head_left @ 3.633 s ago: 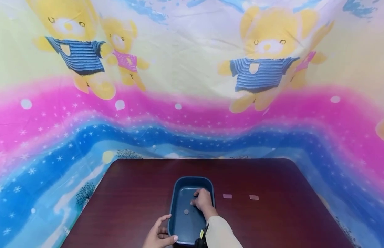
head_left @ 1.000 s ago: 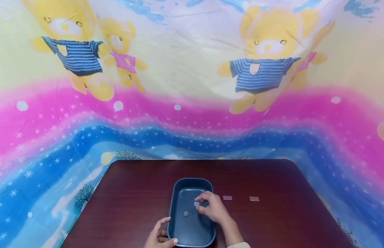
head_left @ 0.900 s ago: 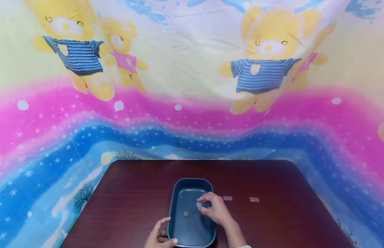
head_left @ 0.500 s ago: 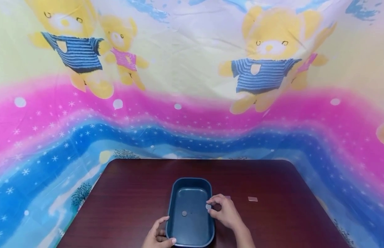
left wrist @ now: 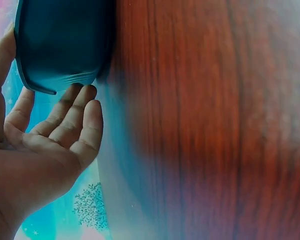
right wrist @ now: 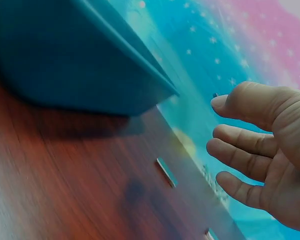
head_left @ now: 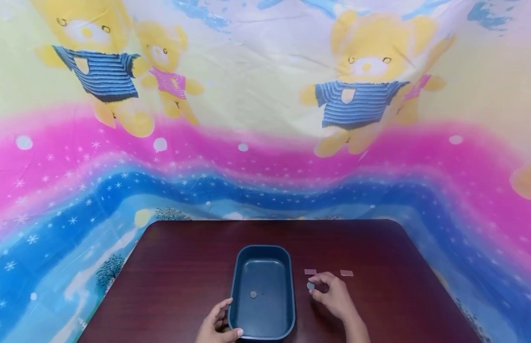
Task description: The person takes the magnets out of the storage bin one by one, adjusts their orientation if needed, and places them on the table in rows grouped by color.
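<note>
A small coin-like disc was pinched edge to edge by thumb and forefinger of the right hand above the tabletop, its flat face turned toward the head camera. The hand's remaining fingers were loosely bent, holding nothing else. The telling relation was a short one: the disc hung just outside the right wall of a dark blue-green tray, while a thin pinkish tile lay just beyond the fingertips, toward the far edge, its long axis roughly parallel to that edge. The right hand was much the nearer to it. A second tile lay farther toward the right edge.

The tray's long axis ran from the near edge toward the far edge, with another disc flat on its floor. The left hand gripped the tray's near left corner, thumb and forefinger on the rim.

The tabletop's near edge fell outside the head view. In the right wrist view, the held disc was a dark sliver behind the thumb tip; the disc's height above the tabletop and a dark speck inside the tray were hard to judge.
</note>
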Demonstrator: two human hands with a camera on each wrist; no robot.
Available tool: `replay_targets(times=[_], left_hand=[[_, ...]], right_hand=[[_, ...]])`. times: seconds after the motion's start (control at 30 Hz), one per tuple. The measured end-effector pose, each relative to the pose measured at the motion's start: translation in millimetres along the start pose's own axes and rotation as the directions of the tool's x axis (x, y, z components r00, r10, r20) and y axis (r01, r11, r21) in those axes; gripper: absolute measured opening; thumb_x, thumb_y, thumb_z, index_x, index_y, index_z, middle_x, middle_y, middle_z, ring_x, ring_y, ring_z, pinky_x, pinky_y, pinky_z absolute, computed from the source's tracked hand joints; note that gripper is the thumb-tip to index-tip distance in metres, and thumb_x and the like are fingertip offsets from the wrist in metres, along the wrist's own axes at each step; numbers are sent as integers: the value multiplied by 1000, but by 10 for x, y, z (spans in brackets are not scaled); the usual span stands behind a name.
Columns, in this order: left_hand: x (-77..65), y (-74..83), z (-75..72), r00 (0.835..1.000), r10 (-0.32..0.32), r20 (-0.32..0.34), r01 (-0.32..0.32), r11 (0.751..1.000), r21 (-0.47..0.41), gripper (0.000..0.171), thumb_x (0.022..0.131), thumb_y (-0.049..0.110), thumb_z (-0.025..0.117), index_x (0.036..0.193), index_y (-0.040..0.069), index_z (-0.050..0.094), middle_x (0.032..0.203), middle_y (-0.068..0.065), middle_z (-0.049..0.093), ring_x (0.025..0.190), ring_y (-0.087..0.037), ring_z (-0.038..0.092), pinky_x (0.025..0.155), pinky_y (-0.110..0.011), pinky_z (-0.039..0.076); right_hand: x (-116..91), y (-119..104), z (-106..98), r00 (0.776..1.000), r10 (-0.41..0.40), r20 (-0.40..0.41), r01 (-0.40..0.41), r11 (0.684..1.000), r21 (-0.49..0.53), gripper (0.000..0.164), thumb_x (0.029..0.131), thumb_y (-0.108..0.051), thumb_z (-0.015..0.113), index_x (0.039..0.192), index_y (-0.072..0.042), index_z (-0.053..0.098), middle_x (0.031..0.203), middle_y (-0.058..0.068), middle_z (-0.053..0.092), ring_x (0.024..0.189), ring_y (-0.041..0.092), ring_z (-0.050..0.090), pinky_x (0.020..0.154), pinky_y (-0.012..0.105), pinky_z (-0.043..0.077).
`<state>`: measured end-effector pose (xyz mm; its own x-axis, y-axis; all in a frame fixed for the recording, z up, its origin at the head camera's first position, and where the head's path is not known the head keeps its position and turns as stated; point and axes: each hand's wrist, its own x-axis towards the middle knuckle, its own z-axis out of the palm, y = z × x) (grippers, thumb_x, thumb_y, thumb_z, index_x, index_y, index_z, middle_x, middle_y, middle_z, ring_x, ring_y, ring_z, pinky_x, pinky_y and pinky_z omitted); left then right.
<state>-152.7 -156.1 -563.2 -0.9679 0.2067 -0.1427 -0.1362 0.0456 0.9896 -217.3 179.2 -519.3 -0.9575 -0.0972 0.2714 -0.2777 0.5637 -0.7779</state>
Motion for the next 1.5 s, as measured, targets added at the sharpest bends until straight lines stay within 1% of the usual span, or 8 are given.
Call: replay_targets(times=[0.17, 0.33, 0.4, 0.6, 0.73, 1.13, 1.3, 1.5], left_hand=[[-25, 10, 17, 1000, -14, -19, 13, 1000, -19, 80, 78, 11, 76, 140, -7, 30, 114, -24, 55, 96, -34, 58, 73, -42, 51], [-40, 33, 31, 1000, -17, -3, 17, 994, -112, 83, 77, 7, 76, 141, -6, 26, 114, -27, 54, 95, -33, 60, 69, -47, 52], [-40, 40, 36, 1000, -19, 6, 20, 992, -123, 83, 77, 6, 76, 142, -6, 25, 114, -27, 54, 94, -33, 60, 69, -48, 52], [-13, 44, 32, 1000, -22, 6, 22, 998, -59, 82, 77, 10, 77, 141, -5, 28, 113, -27, 55, 92, -33, 61, 70, -44, 52], [-3, 31, 38, 1000, -26, 5, 26, 998, -58, 83, 76, 11, 77, 141, -5, 29, 111, -25, 57, 90, -32, 62, 70, -44, 52], [-38, 27, 52, 999, -48, -7, 47, 994, -101, 82, 77, 7, 77, 142, -4, 28, 111, -25, 57, 87, -30, 62, 66, -46, 52], [-32, 29, 44, 999, -45, -8, 44, 995, -90, 82, 77, 9, 77, 142, -4, 29, 110, -24, 58, 86, -29, 62, 67, -45, 52], [-33, 19, 45, 1000, -30, -7, 30, 995, -91, 82, 77, 8, 77, 142, -4, 29, 110, -25, 58, 86, -30, 62, 67, -45, 52]], right_hand=[[-60, 71, -70, 999, 45, -27, -46, 997, -55, 21, 69, -6, 81, 86, -15, 72, 90, -10, 62, 86, 13, 58, 78, 34, 45], [-90, 150, -61, 996, 92, -10, -92, 993, -77, 20, 68, -10, 82, 85, -16, 72, 92, -5, 63, 89, 18, 58, 81, 38, 44], [-114, 189, -38, 994, 114, 2, -113, 990, -79, 20, 67, -10, 83, 84, -16, 72, 91, -3, 64, 88, 19, 58, 80, 38, 44], [-172, 356, 41, 987, 139, 82, -135, 990, -47, 19, 68, -10, 82, 85, -9, 73, 86, 0, 63, 74, 14, 57, 65, 26, 46], [-204, 416, 54, 979, 161, 129, -155, 986, -53, 19, 69, -10, 81, 86, -6, 72, 84, 1, 61, 71, 13, 56, 61, 24, 45], [-233, 453, 99, 975, 173, 140, -158, 981, -109, 19, 71, -5, 78, 89, -7, 73, 83, 0, 55, 68, 11, 50, 59, 25, 42], [-221, 459, 115, 971, 192, 139, -180, 979, -94, 22, 74, -10, 77, 95, -6, 72, 86, 1, 55, 69, 12, 51, 61, 26, 43], [-227, 455, 111, 966, 223, 127, -216, 974, -71, 24, 74, -15, 78, 95, -5, 71, 87, 2, 56, 70, 13, 53, 61, 27, 44]])
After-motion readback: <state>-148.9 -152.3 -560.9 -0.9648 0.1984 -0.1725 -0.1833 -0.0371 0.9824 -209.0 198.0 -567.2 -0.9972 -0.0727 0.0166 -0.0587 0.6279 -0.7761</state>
